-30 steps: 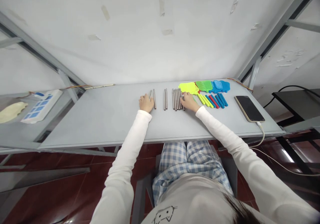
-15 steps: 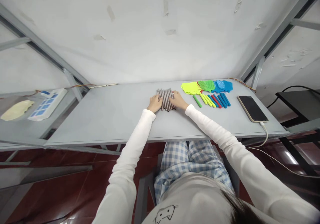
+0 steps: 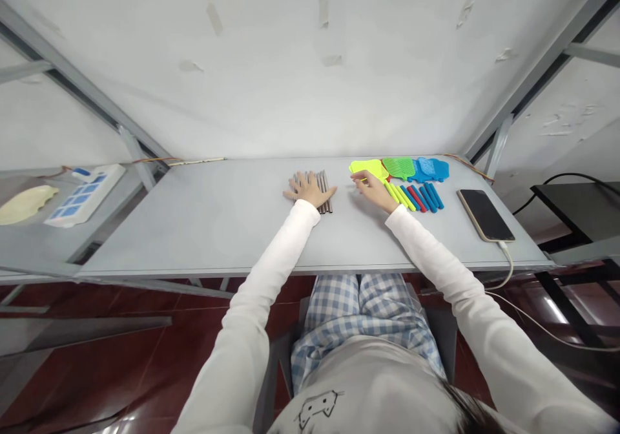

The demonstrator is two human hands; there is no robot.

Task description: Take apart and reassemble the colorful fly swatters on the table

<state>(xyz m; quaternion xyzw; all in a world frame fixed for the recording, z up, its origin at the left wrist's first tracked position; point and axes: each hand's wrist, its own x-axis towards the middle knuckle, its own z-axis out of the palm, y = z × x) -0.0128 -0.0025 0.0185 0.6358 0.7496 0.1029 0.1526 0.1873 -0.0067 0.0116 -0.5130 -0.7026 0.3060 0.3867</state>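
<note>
My left hand (image 3: pixel 310 192) lies flat with fingers spread on a row of thin metal rods (image 3: pixel 325 182), partly covering them. To its right, my right hand (image 3: pixel 372 188) is apart from the rods, its fingers stretched out and nothing visible in them. It is nearest to a row of coloured tubes, with a yellow tube (image 3: pixel 398 195), a red tube (image 3: pixel 417 199) and a blue tube (image 3: pixel 429 198) among them. The green tube at the row's left end is hidden behind this hand. Just beyond are flat perforated plastic pieces like fly swatter heads: yellow (image 3: pixel 364 167), green (image 3: pixel 399 167) and blue (image 3: pixel 431 168).
A phone (image 3: pixel 485 216) with a white charging cable (image 3: pixel 508 267) lies at the grey table's (image 3: pixel 217 221) right end. On a side surface at left are a white and blue tray (image 3: pixel 82 198) and a cream-coloured piece (image 3: pixel 26 203). A wall rises behind the table.
Both hands held the sides of the rods before. My left hand has moved onto the rods and spread flat; the right has let go and moved right toward the tubes. The view shifted slightly.
</note>
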